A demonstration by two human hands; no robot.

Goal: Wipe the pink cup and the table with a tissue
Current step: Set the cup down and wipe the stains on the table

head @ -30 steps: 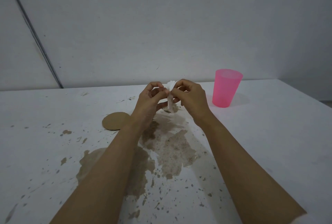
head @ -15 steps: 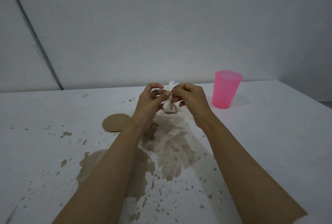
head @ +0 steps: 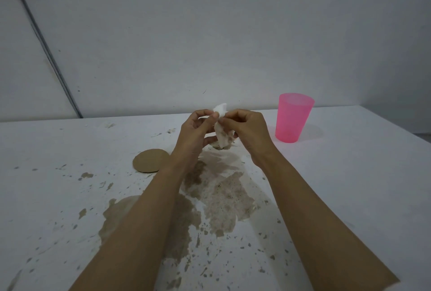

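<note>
A crumpled white tissue [head: 221, 132], stained brown at its lower end, hangs between both hands above the table. My left hand [head: 195, 135] pinches its upper part from the left. My right hand [head: 248, 133] pinches it from the right, fingers curled round it. The pink cup [head: 292, 118] stands upright on the white table [head: 349, 174], a short way right of my right hand and apart from it. A brown spill [head: 221, 192] spreads across the table below my hands and under my left forearm.
A round brown cardboard disc [head: 150, 160] lies flat left of my left wrist. Brown splashes [head: 86, 175] dot the table to the left and front. A grey wall [head: 210, 34] rises behind the table's far edge.
Both hands have kept working the tissue between their fingers. More of the tissue now hangs down below the fingertips, showing its stained end.
</note>
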